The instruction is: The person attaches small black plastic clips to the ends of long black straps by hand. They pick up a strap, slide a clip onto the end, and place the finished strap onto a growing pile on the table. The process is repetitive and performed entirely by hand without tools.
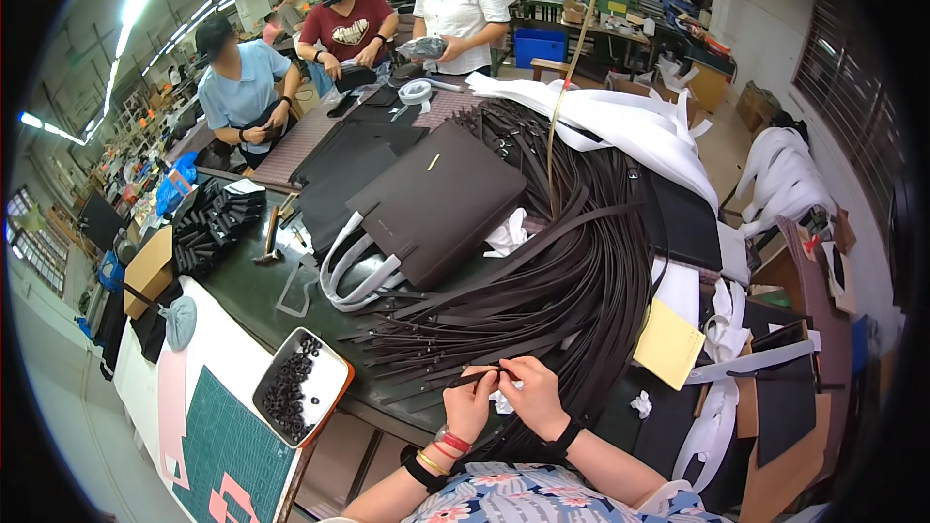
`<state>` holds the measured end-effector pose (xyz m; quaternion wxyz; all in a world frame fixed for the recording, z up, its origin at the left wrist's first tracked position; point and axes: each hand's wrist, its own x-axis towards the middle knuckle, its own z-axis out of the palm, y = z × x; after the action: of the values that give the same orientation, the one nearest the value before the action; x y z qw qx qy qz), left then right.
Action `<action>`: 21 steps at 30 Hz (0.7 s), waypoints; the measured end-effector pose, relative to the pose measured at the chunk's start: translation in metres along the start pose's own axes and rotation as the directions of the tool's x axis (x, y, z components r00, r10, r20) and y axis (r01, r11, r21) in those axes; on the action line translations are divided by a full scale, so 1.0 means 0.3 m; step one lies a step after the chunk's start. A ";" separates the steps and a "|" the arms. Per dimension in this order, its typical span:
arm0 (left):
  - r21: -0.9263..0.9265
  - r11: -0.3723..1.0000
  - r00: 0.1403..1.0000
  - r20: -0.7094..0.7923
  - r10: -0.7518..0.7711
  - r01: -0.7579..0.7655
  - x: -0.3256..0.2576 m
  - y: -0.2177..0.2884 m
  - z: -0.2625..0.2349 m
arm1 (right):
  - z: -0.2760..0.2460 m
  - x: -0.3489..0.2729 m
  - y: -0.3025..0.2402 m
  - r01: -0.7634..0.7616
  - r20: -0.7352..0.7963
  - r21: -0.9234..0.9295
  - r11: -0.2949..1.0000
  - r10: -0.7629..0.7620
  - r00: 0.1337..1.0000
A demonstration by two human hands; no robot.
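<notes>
A dark green worktop (254, 292) carries everything. Across its middle fans a large heap of long dark brown leather straps (572, 261), their ends pointing toward the person. Beyond it lies a flat dark brown leather bag (441, 199) with pale wrapped handles. To the left sits a white rectangular tray of small black parts (300, 385); to the right, a yellow paper sheet (668, 343). At the near edge the left hand (469, 407) and right hand (532, 395) meet on one dark brown strap end (479, 376). Its long axis runs left to right between them, tilted slightly up to the right. Both hands' fingers are closed, pinching it, with the right hand's fingertips over the tip; neither hand is clearly nearer.
</notes>
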<state>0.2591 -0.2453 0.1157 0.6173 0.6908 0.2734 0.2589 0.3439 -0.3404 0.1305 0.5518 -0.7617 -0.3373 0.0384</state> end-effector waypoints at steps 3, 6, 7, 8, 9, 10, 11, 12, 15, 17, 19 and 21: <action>0.123 0.991 0.999 -0.001 0.055 -0.054 -0.019 0.022 0.004 | 0.015 -0.008 -0.017 0.036 -0.046 -0.125 0.992 -0.042 0.998; 0.143 0.984 0.994 -0.017 0.106 -0.102 -0.024 0.022 0.004 | 0.029 -0.009 -0.002 0.093 -0.050 -0.165 0.982 -0.102 0.994; 0.143 0.983 0.992 -0.022 0.124 -0.119 -0.025 0.021 0.006 | 0.031 -0.010 0.005 0.089 -0.053 -0.149 0.985 -0.098 0.994; 0.139 0.984 0.993 -0.011 0.118 -0.116 -0.026 0.025 0.006 | 0.031 -0.013 0.011 0.016 -0.038 -0.105 0.994 -0.021 0.999; 0.131 0.985 0.993 0.001 0.114 -0.114 -0.029 0.032 0.006 | 0.029 -0.018 0.016 -0.056 -0.021 -0.067 0.996 0.055 0.998; 0.123 0.986 0.994 0.012 0.110 -0.111 -0.030 0.036 0.006 | 0.026 -0.022 0.020 -0.129 -0.001 -0.029 0.991 0.129 0.992; 0.080 0.992 0.995 0.007 0.102 -0.102 -0.030 0.024 0.005 | 0.020 -0.021 0.016 -0.167 0.012 0.078 0.983 0.167 0.986; 0.038 0.995 0.996 0.000 0.094 -0.094 -0.029 0.007 0.004 | 0.012 -0.017 0.008 -0.204 0.029 0.185 0.961 0.202 0.979; -0.047 0.996 0.997 0.037 0.073 -0.071 -0.033 -0.004 -0.006 | -0.024 -0.009 0.034 -0.329 0.195 0.361 0.872 0.275 0.942; -0.106 0.993 0.997 0.063 0.052 -0.045 -0.039 -0.013 -0.014 | -0.040 -0.005 0.062 -0.350 0.266 0.423 0.836 0.255 0.930; -0.181 0.983 0.997 0.065 0.033 -0.021 -0.028 -0.024 -0.022 | -0.073 0.019 0.060 -0.324 0.339 0.381 0.866 0.196 0.920; -0.261 0.963 0.992 0.125 -0.036 0.068 -0.021 -0.012 -0.038 | -0.096 0.035 0.058 -0.209 0.370 0.348 0.914 0.071 0.926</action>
<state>0.2465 -0.2411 0.1134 0.7258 0.6088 0.2172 0.2352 0.3725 -0.3609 0.1300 0.6160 -0.6433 -0.3598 0.2778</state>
